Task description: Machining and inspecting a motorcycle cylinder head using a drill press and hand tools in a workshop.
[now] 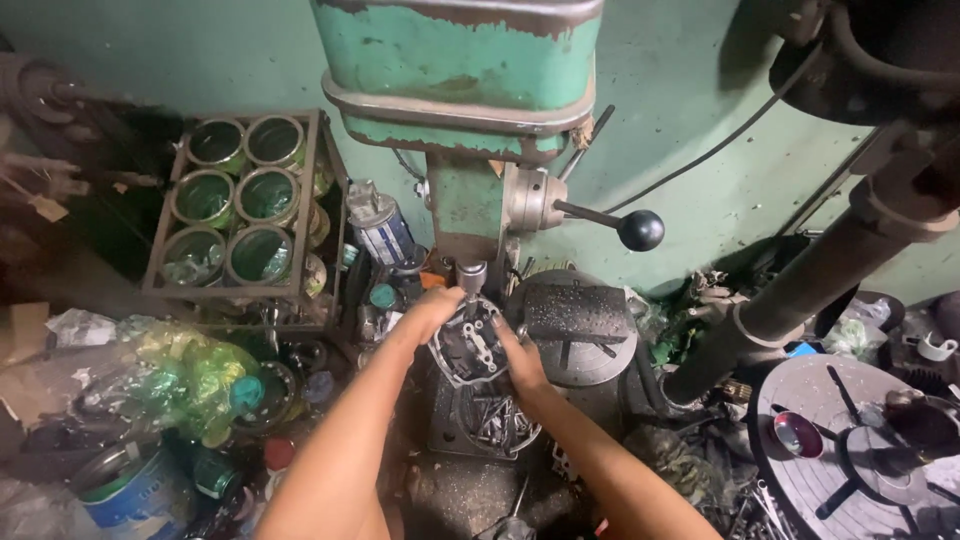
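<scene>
A grey cast metal cover plate [468,348] is held tilted under the chuck [471,273] of a green drill press [462,75]. My left hand [428,312] grips its upper left edge. My right hand [518,358] grips its right side. Both forearms reach up from the bottom of the view. Beneath the part sits a metal basket of small scrap pieces [490,420]. To the right of my right hand is the round slotted drill table [570,325], dusted with shavings.
The feed lever with a black ball knob [640,230] sticks out to the right. A rack of green tins [238,198] stands at the left, with bags and cans [140,480] below it. A second slotted round table [850,440] and a thick column [800,290] are at the right.
</scene>
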